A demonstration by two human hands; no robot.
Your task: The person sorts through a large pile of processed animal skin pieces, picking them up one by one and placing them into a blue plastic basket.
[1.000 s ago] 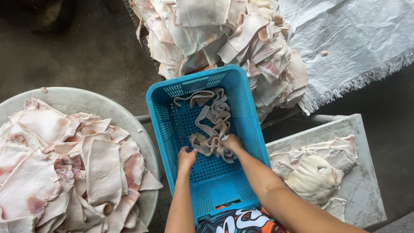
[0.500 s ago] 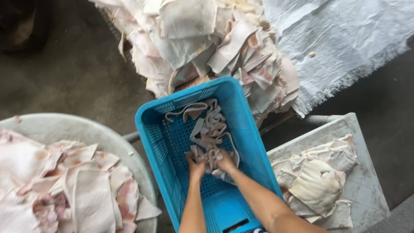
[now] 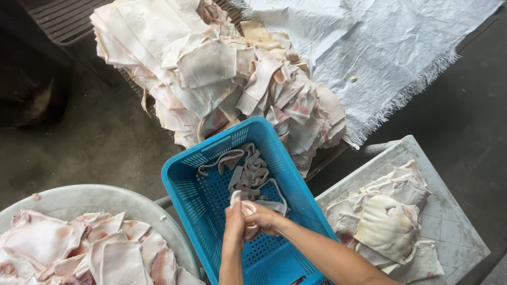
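Fingers: left hand (image 3: 235, 221) and right hand (image 3: 262, 217) pressed together, both curled around one pale strip (image 3: 244, 210); strip end poking up above the left fingertips.
Grip: closed on the strip, no gap visible between the two hands.
Strip location: inside the crate (image 3: 211, 174), near its middle, lifted just above the perforated floor.
Forearms: entering from the bottom edge, left one straight up, right one slanting in from lower right over the crate's near end.
Strips pile (image 3: 248, 171): grey-pink coils lying in the crate's far half, just beyond the fingers, touching the far right wall.
Crate: blue plastic, rectangular, tilted diagonally; floor bare around the hands and along the left wall, giving room there.
Crate edges: far corner tucked against the skin heap (image 3: 211, 74); left long side close to the basin (image 3: 95, 198); right long side just beside the board (image 3: 454, 232).
Basin: round, grey, lower left, filled with flat pink-white skin pieces, cut off by the frame.
Board: pale, square-cornered, lower right, carrying a small stack of skin pieces; bare margin along its right edge.
Skin heap: large, pale, spread across the top centre.
Sheet (image 3: 385, 47): white woven cloth, frayed edge, upper right, next to the heap.
Floor (image 3: 79, 142): dark concrete, open at left and far right.
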